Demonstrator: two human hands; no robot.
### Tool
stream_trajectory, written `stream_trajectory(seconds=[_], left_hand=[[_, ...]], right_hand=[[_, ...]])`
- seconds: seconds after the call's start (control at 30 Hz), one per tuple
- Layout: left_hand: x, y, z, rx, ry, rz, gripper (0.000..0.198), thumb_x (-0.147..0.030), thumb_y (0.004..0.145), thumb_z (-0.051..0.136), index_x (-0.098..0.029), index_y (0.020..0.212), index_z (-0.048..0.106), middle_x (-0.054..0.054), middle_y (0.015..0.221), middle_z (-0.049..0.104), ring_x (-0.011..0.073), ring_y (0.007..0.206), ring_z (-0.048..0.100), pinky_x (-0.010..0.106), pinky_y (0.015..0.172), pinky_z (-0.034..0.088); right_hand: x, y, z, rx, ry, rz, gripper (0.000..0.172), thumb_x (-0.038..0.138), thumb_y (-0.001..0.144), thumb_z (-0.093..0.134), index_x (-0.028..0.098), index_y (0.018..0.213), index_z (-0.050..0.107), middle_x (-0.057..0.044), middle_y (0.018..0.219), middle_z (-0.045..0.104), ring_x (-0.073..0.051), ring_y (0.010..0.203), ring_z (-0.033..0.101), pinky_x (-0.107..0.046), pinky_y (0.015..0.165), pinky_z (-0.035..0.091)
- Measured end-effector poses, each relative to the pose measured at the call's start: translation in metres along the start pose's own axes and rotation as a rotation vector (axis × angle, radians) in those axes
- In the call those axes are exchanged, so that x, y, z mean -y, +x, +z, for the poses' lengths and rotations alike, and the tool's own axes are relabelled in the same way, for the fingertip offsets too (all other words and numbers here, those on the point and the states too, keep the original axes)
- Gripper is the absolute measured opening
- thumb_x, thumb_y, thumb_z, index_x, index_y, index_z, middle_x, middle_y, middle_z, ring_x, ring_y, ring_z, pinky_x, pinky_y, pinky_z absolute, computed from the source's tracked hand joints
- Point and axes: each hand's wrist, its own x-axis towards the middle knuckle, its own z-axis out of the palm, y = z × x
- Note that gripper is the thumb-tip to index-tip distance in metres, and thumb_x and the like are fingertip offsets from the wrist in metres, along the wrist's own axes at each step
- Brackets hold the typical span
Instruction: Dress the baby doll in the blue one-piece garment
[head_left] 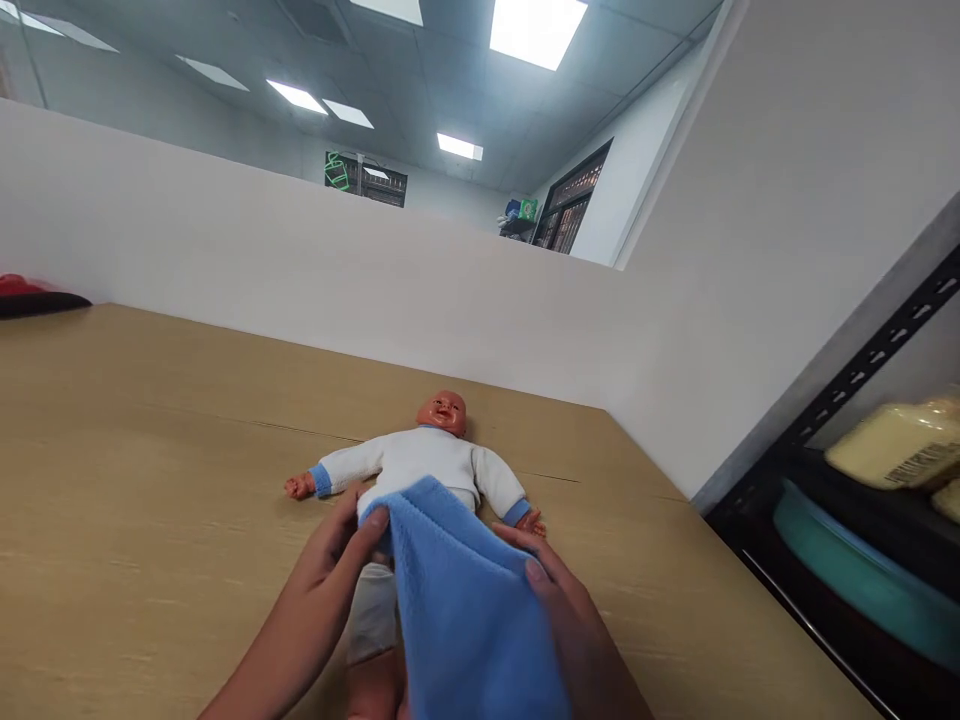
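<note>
head view: left hand [330, 560], right hand [574, 610] pinch blue cloth [465, 600], doll [427, 460] just beyond fingertips; an even, taut edge seems best.

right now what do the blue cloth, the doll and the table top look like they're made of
The blue cloth, pinched by the left hand and right hand, looks like soft fleece: fuzzy matte nap. The doll has a smooth, slightly glossy head, probably plastic or vinyl; its white top seems knit fabric. The table top looks like matte wood-grain laminate, possibly real wood.
</note>
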Motion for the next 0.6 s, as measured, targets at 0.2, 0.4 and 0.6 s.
stream_trajectory(seconds=[0.2, 0.4, 0.6], left_hand=[[0.006, 0.035, 0.001, 0.066, 0.090, 0.095, 0.044, -0.068, 0.095, 0.059, -0.024, 0.094, 0.059, -0.001, 0.088, 0.059, 0.0227, 0.085, 0.063, 0.032, 0.081, 0.058], [0.034, 0.044, -0.033, 0.026, 0.455, 0.090, 0.052, -0.076, 0.097, 0.045, -0.025, 0.098, 0.057, 0.003, 0.091, 0.062, 0.0290, 0.088, 0.060, 0.045, 0.084, 0.054], [0.048, 0.009, -0.037, -0.128, 0.708, 0.549, 0.049, -0.056, 0.102, 0.052, -0.029, 0.143, 0.050, 0.014, 0.145, 0.058, 0.0416, 0.140, 0.048, 0.075, 0.117, 0.036]], right_hand=[[-0.032, -0.034, 0.005, -0.172, -0.616, -0.592, 0.062, 0.057, 0.098, 0.061, 0.032, 0.154, 0.050, -0.012, 0.138, 0.070, -0.030, 0.121, 0.071, -0.039, 0.097, 0.063], [-0.066, -0.029, 0.004, -0.183, -0.867, -0.800, 0.047, 0.043, 0.108, 0.045, 0.026, 0.151, 0.054, -0.013, 0.126, 0.076, -0.025, 0.107, 0.076, -0.035, 0.086, 0.063], [-0.018, -0.006, 0.009, -0.165, -0.578, -0.674, 0.040, 0.007, 0.102, 0.041, 0.030, 0.121, 0.068, -0.002, 0.100, 0.071, -0.017, 0.093, 0.067, -0.031, 0.085, 0.051]])
